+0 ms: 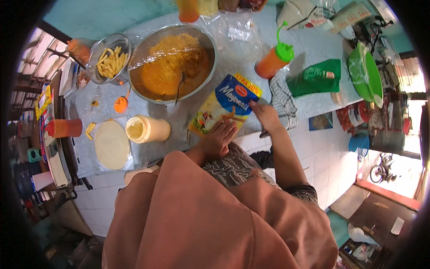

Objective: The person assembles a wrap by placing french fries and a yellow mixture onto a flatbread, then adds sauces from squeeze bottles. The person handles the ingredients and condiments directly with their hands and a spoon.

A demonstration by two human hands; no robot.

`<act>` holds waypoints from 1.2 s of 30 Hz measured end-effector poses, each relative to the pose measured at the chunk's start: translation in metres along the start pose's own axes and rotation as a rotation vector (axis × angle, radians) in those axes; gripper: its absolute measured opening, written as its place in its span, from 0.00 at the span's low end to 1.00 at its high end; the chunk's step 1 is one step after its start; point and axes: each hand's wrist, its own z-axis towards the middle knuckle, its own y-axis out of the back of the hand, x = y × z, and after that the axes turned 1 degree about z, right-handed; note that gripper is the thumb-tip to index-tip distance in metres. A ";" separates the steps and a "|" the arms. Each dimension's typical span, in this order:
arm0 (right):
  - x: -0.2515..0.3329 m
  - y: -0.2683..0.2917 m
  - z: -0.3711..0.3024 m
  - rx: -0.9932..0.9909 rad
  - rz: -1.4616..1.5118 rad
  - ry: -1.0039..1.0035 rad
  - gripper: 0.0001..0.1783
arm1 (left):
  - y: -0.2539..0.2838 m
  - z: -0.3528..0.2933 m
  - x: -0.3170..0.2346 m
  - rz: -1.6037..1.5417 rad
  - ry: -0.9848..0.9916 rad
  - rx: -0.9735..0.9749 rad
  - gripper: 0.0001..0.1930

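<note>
A blue and yellow mayonnaise pouch (226,101) lies slanted near the table's front edge, in front of me. My left hand (218,140) rests flat on its lower part, fingers stretched out together. At the pouch's upper right edge, my right hand (267,117) is closed on the side, thumb on top. To the left, an uncapped squeeze bottle (156,129) with cream-coloured residue lies on its side, mouth facing left. Its orange nozzle cap (121,104) sits farther back. A round pale wrapper sheet (112,145) lies left of the bottle.
Behind the pouch stands a large metal bowl (211,74) of orange-yellow filling, partly covered with plastic, a spoon inside. A strainer (127,45) holds fried sticks. Rightward are an orange sauce bottle (268,63), a checked cloth (283,101), a green pouch (316,77) and a green basin (365,74).
</note>
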 end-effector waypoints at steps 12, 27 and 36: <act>-0.058 -0.010 0.081 -0.098 0.596 -0.193 0.17 | 0.032 0.045 0.031 0.160 0.768 -0.122 0.45; 0.000 0.016 0.012 0.471 1.807 -0.295 0.39 | 0.038 0.020 0.070 -0.844 0.972 0.197 0.28; 0.067 0.077 -0.009 0.629 1.463 -0.224 0.45 | 0.092 -0.030 0.016 -1.427 0.791 -0.039 0.24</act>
